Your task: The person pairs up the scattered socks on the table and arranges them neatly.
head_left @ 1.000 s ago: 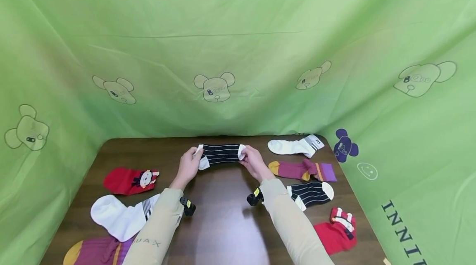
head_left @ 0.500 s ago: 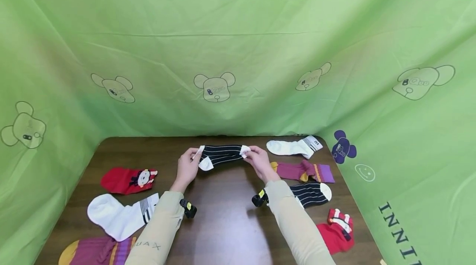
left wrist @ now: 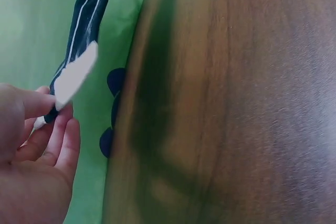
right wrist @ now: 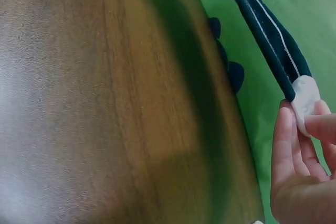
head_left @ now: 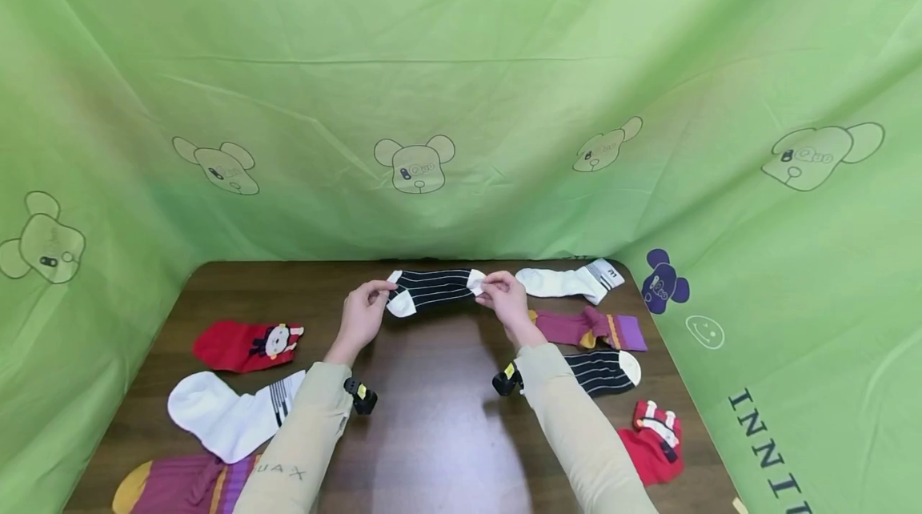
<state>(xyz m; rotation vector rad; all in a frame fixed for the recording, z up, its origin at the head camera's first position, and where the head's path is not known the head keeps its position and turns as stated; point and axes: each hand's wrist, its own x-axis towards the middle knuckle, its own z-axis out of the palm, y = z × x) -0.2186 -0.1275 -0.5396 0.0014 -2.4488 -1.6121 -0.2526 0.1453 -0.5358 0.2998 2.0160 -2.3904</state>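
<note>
Where I see the striped sock (head_left: pixel 435 290): held up near the far edge of the surface (head_left: pixel 425 394), just shifted slightly higher or farther; both ends, I judge, stay controlled.
Left hand (head_left: pixel 360 315): thumb and fingers pinching its cuff.
Right hand (head_left: pixel 507 302): likewise pinching its white toe.

The right hand (right wrist: pixel 305 190) pinches the white end of a dark, white-striped sock (right wrist: pixel 272 35) before green cloth (right wrist: pixel 315 14).

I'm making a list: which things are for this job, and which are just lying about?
In the job:
black sock, pinched by left grip and right grip

Seem just lying about:
other black sock
red socks
white socks
purple socks
</note>
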